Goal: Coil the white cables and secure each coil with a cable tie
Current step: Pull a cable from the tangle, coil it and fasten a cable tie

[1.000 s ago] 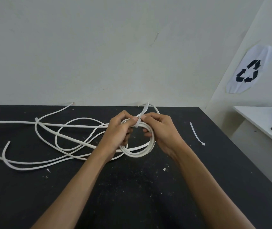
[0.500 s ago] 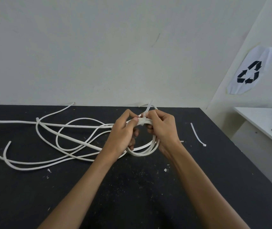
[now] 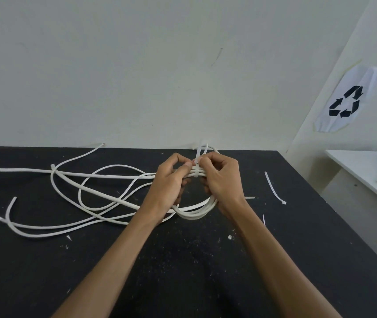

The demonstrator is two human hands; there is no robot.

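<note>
— At the centre of the frame, what were the hands doing?

— Both were raised over the black table (image 3: 206,271). The left hand (image 3: 168,187) had its fingers curled round the upper strands of the white coil (image 3: 194,212), thumb and forefinger pinched beside the cable tie (image 3: 197,167). The right hand (image 3: 223,180) was curled too, its fingertips pinching that tie where it wrapped the bundled strands; the tie's tail stuck up above the knuckles.

— And the coil itself?

— Its lower loops hung below and between the wrists, just right of centre.

— The rest of the cable?

— Loose white cables (image 3: 73,187) sprawled across the left half of the table in tangled loops, ends curling toward the left edge.

— Anything else?

— A spare cable tie (image 3: 274,188) lay on the table at the right, well apart from the hands. A recycling sign (image 3: 348,101) was on the wall at upper right, a white shelf (image 3: 361,166) below it.
</note>
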